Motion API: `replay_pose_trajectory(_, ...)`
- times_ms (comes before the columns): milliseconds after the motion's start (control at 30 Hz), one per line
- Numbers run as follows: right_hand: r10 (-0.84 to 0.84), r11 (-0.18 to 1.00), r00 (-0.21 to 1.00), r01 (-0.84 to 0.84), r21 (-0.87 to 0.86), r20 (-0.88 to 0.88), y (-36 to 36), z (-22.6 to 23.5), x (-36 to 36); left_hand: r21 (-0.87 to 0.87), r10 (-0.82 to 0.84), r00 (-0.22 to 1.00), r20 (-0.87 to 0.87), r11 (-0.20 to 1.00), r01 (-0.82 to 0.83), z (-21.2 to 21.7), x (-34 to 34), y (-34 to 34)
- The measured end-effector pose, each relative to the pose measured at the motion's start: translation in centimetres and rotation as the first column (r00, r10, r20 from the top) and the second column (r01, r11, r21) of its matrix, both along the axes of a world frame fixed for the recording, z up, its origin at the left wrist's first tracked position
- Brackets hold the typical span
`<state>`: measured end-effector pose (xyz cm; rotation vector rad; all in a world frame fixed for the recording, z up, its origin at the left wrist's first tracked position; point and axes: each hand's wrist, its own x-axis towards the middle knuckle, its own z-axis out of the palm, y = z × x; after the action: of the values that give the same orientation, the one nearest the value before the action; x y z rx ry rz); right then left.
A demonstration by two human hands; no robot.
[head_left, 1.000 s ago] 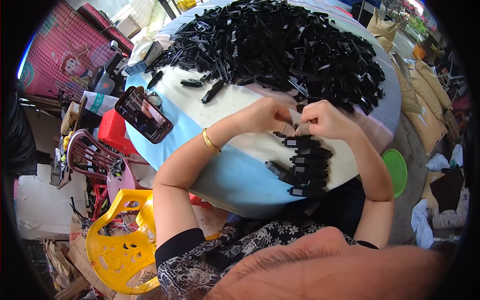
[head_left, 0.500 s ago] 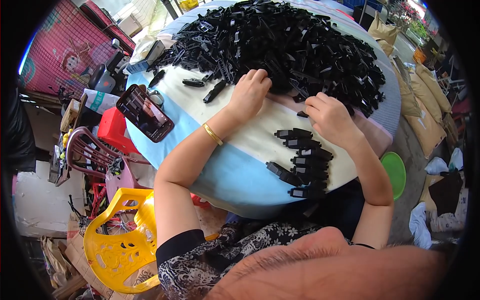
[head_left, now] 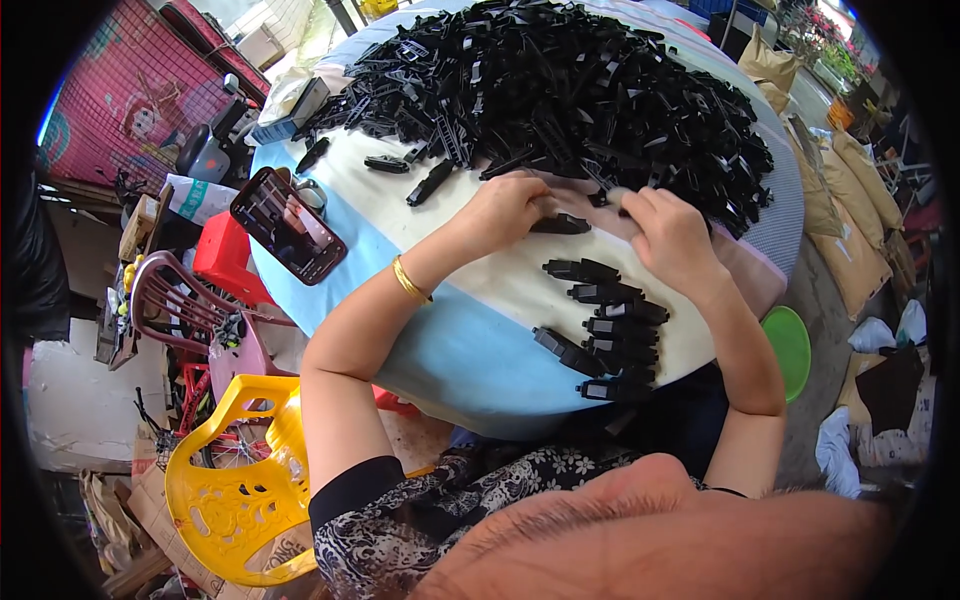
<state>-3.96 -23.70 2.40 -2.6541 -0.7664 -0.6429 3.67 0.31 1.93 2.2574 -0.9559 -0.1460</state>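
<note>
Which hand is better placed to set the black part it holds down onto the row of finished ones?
Probably the left hand: its fingers hold the black part. The right hand is nearer the row, with nothing visible in its grip.

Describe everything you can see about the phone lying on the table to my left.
The phone is a dark slab with rounded corners and a reddish-brown edge, likely a case. It lies flat and face up on the light blue part of the table, near the left rim, turned diagonally. Its screen is lit, showing a blurry picture. Neither hand touches it; a small round thing sits just beyond its far corner.
</note>
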Motion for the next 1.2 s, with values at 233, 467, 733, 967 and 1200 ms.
replay_pose_trajectory(233, 0.174, 0.873, 0.964, -0.056, 0.484, -0.202, 0.4, -0.8, 0.7, 0.000, -0.119, 0.978, 0.171, 0.993, 0.121, 0.1, -2.1, -0.6)
replay_pose_trajectory(467, 0.290, 0.946, 0.915, -0.230, 0.229, -0.281, 0.3, -0.1, 0.1, -0.005, 0.053, 0.992, 0.114, 0.999, -0.053, -0.4, -3.1, -2.5)
replay_pose_trajectory(733, 0.112, 0.968, 0.912, -0.011, 0.250, -0.395, 1.5, -1.0, 0.1, -0.013, 0.039, 0.953, 0.299, 0.999, -0.037, -2.1, -0.7, -0.3)
replay_pose_trajectory(967, 0.111, 0.984, 0.938, -0.056, 0.172, -0.329, 1.0, -0.9, 0.0, 0.043, -0.032, 0.957, 0.288, 0.999, 0.021, -0.9, -1.7, -0.9)
replay_pose_trajectory(1200, 0.144, 0.978, 0.960, -0.100, 0.184, -0.240, -0.2, -0.3, 0.3, 0.000, -0.090, 0.968, 0.233, 0.996, 0.093, -1.1, -2.8, -1.7)
